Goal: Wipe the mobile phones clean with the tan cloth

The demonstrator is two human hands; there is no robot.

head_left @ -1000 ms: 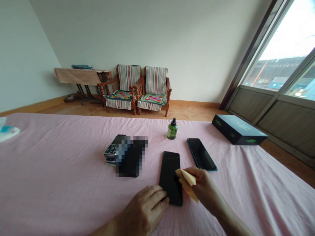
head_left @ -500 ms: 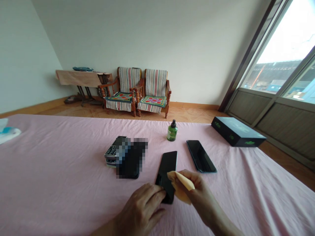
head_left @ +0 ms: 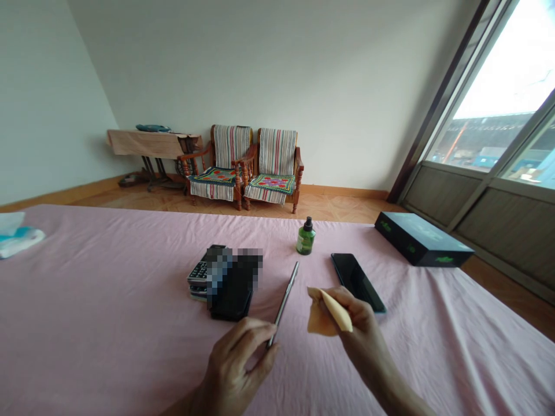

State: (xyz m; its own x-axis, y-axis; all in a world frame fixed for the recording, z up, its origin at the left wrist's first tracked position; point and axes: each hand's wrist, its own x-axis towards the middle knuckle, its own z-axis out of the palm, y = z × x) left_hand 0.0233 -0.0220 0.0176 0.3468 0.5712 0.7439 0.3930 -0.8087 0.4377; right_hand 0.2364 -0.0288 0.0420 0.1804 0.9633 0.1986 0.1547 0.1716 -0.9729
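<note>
Between thumb and fingers, my left hand grips the near end of a smartphone, which is turned up on edge so that mostly its thin silver side shows. My right hand is closed on a folded yellow cloth, held just right of that phone and apart from it. Beyond the right hand a second smartphone lies flat, its dark screen up. A green bottle with a black pump top stands farther back. Left of the held phone lies a black phone-like device, partly blurred out.
A stack of old keypad phones sits at the left of the black device. At the back right rests a black box with green marks. A white and blue packet lies at the far left of the pink sheet.
The phone has gone from lying flat, screen up, to standing on edge in my left hand. My right hand with the cloth has lifted off it and shifted slightly right.
</note>
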